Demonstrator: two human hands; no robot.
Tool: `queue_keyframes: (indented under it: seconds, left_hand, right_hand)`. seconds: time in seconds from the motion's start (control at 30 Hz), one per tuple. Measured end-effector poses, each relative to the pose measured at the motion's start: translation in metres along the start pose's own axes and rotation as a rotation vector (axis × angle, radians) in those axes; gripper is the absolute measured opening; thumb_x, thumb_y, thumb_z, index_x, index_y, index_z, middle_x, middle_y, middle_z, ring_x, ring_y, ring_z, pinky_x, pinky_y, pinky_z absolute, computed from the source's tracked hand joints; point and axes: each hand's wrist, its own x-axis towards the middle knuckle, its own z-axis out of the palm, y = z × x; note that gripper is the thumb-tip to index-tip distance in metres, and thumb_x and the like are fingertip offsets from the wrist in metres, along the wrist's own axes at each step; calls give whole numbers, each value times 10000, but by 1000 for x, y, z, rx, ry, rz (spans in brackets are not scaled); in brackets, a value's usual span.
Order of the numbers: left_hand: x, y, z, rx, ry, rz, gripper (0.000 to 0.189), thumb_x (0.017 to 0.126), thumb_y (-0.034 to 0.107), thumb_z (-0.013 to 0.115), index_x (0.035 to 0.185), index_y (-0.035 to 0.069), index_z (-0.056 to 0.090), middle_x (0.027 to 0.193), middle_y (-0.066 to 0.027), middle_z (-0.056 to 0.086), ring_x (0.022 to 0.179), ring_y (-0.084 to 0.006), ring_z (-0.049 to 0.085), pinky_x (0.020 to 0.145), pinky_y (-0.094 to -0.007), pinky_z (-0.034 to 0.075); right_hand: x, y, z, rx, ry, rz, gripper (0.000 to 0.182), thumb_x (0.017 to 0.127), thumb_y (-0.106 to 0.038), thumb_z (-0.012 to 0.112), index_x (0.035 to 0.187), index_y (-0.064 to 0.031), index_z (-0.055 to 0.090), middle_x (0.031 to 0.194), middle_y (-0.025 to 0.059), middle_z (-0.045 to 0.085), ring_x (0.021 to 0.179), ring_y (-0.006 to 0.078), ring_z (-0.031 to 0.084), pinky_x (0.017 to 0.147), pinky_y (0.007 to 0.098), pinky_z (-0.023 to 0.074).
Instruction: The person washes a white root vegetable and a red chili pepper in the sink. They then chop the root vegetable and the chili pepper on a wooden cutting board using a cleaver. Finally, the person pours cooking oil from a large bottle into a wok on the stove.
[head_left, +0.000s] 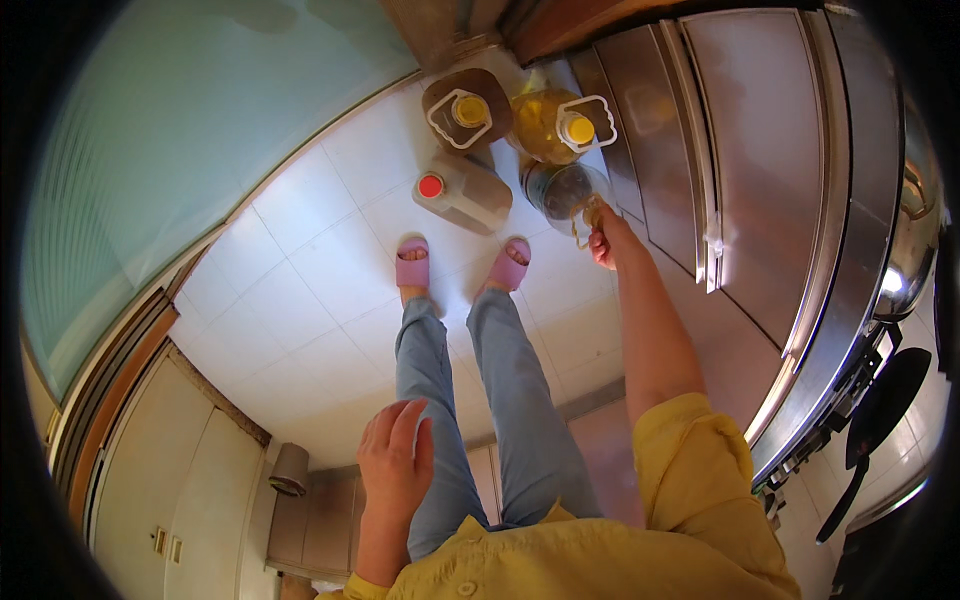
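Observation:
A large clear plastic jug (574, 187) is at the right of a group of containers, and my right hand (609, 236) is closed on the handle at its neck. Behind it stands a plastic jug of yellow oil (544, 124) with a yellow cap and white handle. Left of that is a jug with brown contents (480, 82), also with a yellow cap and white handle. A translucent plastic jug with a red cap (469, 196) stands nearer my feet. My left hand (396, 442) hangs near my left thigh, holding nothing, its fingers slightly bent.
Metal-fronted cabinets (757, 97) run along the right, under a counter with a stove and a black frying pan (885, 405). A sliding glass door (187, 135) spans the upper left. Pale cabinet doors (161, 465) stand at lower left, near a small brown bin (290, 466).

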Motion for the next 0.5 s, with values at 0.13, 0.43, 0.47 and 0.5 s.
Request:
queue_keyframes:
  seconds: [0.13, 0.43, 0.47, 0.5]
  left_hand:
    - [4, 7, 7, -19, -22, 35, 254, 813, 31, 650, 1064, 47, 612, 955, -108, 631, 853, -300, 618, 735, -387, 493]
    - [3, 13, 2, 7, -42, 17, 253, 811, 29, 645, 1061, 57, 619, 950, -105, 629, 842, -302, 616, 731, -391, 492]
    - [3, 13, 2, 14, -47, 17, 253, 810, 29, 645, 1060, 57, 620, 947, -104, 629, 839, -302, 615, 730, -392, 492]
    - [2, 14, 3, 13, -45, 19, 252, 811, 30, 645, 1061, 58, 620, 945, -104, 629, 837, -302, 615, 728, -392, 492]
  right_hand:
    - [10, 16, -4, -1009, 504, -445, 625, 874, -667, 462, 915, -49, 540, 736, 84, 617, 632, 214, 617, 516, 342, 454]
    - [-9, 17, -19, -789, 440, -351, 862, 792, -794, 435, 995, 26, 607, 926, 174, 687, 850, 290, 688, 676, 423, 517]
    - [-2, 18, -17, -570, 317, -231, 889, 788, -809, 415, 992, 33, 614, 933, 179, 686, 870, 293, 684, 690, 421, 516]
    - [2, 17, -11, -354, 193, -115, 916, 783, -824, 395, 989, 39, 621, 941, 183, 685, 891, 296, 680, 704, 419, 516]
